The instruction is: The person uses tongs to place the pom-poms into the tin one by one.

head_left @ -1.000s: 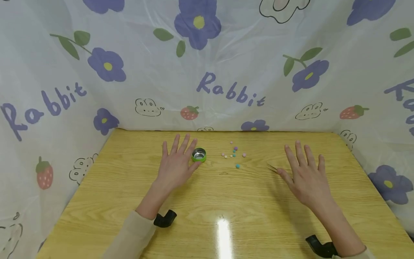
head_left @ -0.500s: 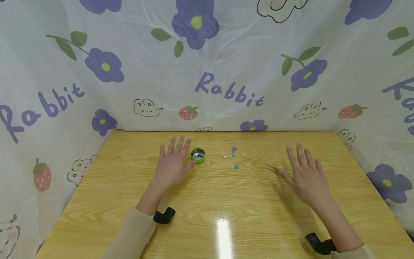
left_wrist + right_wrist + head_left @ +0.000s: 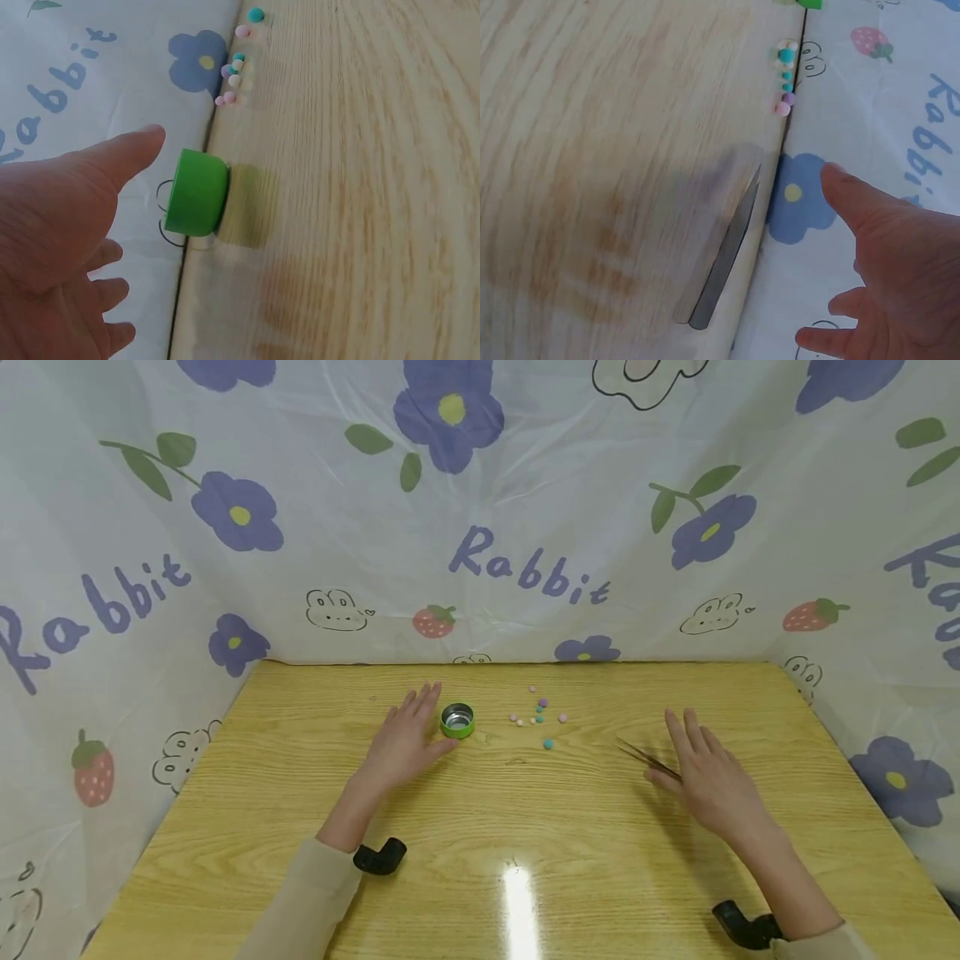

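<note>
Standing on the wooden tabletop, just beside the left hand, is one small round open-topped tin with a green wall and a silvery inside. Nine little balls lie loose near it, to the right in the head view: three pink balls, two white balls, two teal balls, one purple ball and one larger blue ball.

One pair of metal tweezers lies further right, its points toward the balls and its back end near the right hand. Both hands are empty. The left has its fingers extended close together and its thumb held away, the left wrist view showing a gap between thumb and tin. The right has its fingers extended too, thumb apart, clear of the tweezers in the right wrist view.

Two beige sleeves reach in, with two bent black pieces, one by each wrist. Behind hangs a white cloth printed with three strawberries, purple flowers and "Rabbit" three times, once cut off.
</note>
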